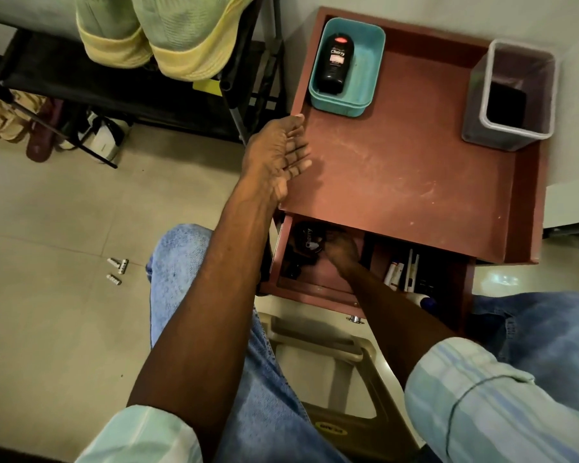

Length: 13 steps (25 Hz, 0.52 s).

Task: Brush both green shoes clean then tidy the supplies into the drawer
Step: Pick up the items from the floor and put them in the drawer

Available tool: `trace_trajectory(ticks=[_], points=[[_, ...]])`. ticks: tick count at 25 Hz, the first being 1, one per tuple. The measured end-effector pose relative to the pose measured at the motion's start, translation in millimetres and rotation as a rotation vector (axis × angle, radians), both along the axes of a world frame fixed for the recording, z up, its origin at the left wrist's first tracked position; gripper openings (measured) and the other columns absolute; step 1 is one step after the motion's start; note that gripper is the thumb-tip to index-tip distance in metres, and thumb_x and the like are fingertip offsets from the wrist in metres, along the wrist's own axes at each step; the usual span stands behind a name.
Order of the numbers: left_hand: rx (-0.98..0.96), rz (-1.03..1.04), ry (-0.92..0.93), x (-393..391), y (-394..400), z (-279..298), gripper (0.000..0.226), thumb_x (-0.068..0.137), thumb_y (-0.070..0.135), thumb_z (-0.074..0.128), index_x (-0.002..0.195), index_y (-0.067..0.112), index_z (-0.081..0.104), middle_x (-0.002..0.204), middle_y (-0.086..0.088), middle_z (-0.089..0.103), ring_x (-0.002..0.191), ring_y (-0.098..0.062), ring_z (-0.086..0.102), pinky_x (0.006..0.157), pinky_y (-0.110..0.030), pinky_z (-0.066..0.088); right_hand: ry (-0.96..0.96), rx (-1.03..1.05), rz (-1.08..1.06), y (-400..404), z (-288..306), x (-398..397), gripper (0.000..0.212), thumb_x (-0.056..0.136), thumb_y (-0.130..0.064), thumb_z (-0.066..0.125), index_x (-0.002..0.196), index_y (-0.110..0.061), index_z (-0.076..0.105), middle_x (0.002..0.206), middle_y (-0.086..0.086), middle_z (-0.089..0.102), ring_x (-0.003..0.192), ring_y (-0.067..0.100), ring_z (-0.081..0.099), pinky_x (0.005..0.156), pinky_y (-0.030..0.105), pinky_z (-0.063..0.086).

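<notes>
Scuffed red-brown cabinet top (398,168), pale tiled floor (64,212)

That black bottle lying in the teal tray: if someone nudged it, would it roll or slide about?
The black bottle looks flattish and lies on its side, so it would probably slide, not roll. The teal tray walls should stop it. Its glossy plastic may feel slippery.

bottle (331,63) in tub (365,95) on cabinet top (398,168), bin (515,95) right, open drawer (315,289) in front below

Pale floor tiles (64,208) run under a black shoe rack (121,91) beside a reddish-brown cabinet (398,168).
</notes>
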<state>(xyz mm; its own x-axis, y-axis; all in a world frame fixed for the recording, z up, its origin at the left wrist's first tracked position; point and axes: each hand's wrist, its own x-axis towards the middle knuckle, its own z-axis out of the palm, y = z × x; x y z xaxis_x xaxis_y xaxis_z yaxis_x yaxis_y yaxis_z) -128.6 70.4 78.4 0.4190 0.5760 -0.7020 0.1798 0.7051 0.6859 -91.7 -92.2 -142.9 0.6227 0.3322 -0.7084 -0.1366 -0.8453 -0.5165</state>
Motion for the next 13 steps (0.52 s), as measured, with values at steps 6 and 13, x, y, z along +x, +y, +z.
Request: trace_trajectory(ticks=[6,13], points=[[0.014,0.014,0.002,-1,6,-4,0.017,0.087,0.027,0.067,0.091,0.01,0.067,0.1,-0.012,0.072,0.096,-0.023,0.07,0.084,-0.036,0.058,-0.041,0.003,0.223,6,1,-5,0.033,0.095,-0.023,0.046,0.119,-0.007,0.063,0.116,0.011,0.063,0.104,0.027,0.061,0.085,0.023,0.05],[0.044,-0.014,0.023,-1,-3,-4,0.016,0.088,0.025,0.066,0.095,0.01,0.067,0.1,-0.011,0.072,0.092,-0.022,0.07,0.082,-0.035,0.058,-0.173,-0.14,0.353,-13,10,-21,0.029,0.09,-0.015,0.051,0.113,-0.004,0.065,0.118,0.014,0.065,0.107,0.033,0.061,0.089,0.035,0.05]])
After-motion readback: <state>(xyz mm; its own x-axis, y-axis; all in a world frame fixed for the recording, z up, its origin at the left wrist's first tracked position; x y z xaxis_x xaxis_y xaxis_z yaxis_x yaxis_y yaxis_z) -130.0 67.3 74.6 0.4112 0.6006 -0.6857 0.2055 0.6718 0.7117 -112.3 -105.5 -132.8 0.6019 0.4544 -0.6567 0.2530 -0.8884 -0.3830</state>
